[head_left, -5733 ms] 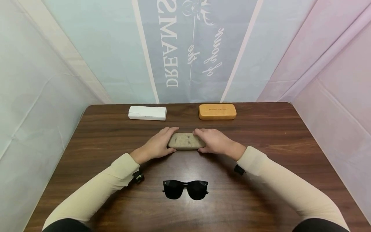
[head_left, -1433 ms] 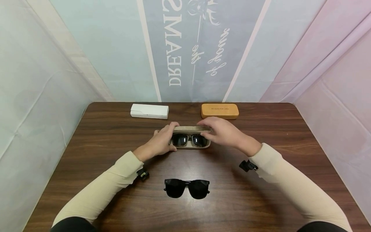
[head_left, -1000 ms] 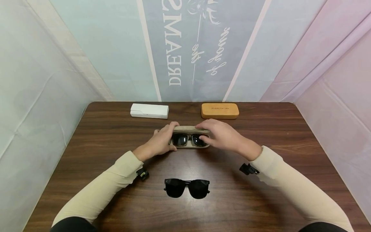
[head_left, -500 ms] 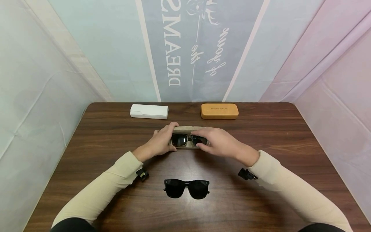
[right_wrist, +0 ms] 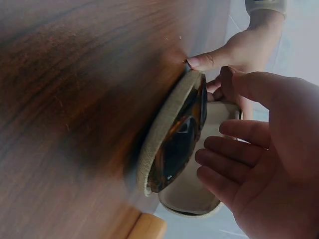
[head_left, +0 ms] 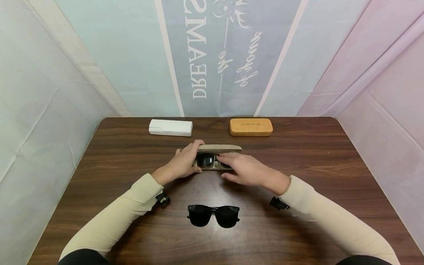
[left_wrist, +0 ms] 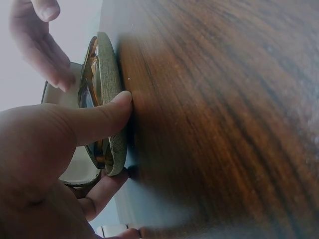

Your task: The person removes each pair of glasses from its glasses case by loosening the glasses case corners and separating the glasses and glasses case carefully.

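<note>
A beige fabric-covered glasses case [head_left: 221, 148] stands with its lid up at mid-table, its pale lining showing. Inside lies a pair of brown-framed sunglasses [right_wrist: 178, 147] with dark lenses. My left hand [head_left: 181, 159] grips the case's left end, the thumb on its front edge in the left wrist view. My right hand [head_left: 251, 170] is over the case's right half with fingers nearly straight and nothing held, hiding most of the right lens in the head view. Nearer my body, black sunglasses [head_left: 213, 216] lie folded on the table.
At the back of the brown wooden table [head_left: 132, 147] are a white glasses case [head_left: 170, 127] on the left and a yellow-orange one [head_left: 250, 127] on the right, both closed. Fabric curtains [head_left: 218, 73] rise behind the table and at both sides.
The beige case, closed in the oldest frame, is now open, showing sunglasses inside. Since then my right hand has come off the lid and down toward the front. My left hand keeps its grip.
</note>
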`<action>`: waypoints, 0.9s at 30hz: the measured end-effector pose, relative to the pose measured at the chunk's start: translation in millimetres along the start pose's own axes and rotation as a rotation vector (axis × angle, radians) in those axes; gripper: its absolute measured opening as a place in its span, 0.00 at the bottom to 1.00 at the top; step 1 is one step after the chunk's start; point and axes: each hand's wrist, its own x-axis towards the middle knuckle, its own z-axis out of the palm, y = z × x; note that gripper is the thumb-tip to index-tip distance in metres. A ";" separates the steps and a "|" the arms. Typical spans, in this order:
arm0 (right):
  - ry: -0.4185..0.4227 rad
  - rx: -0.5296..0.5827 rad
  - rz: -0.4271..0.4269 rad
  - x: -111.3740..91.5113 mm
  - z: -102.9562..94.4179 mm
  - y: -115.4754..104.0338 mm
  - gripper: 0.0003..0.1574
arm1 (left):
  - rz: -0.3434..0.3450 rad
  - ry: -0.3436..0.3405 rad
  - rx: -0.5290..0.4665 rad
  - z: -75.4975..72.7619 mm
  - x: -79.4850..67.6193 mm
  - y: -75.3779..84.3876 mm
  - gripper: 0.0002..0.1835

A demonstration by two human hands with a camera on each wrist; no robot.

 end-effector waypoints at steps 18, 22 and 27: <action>0.062 -0.083 0.068 16.3 21.4 3.9 0.40 | 0.026 0.024 0.006 1.3 -0.2 -0.7 0.52; 0.082 -0.128 0.078 18.7 24.5 1.5 0.41 | 0.033 0.035 0.012 1.4 -1.0 -0.5 0.52; 0.091 -0.177 0.095 20.1 27.3 -0.8 0.41 | 0.024 0.030 0.009 1.3 -0.8 -0.6 0.51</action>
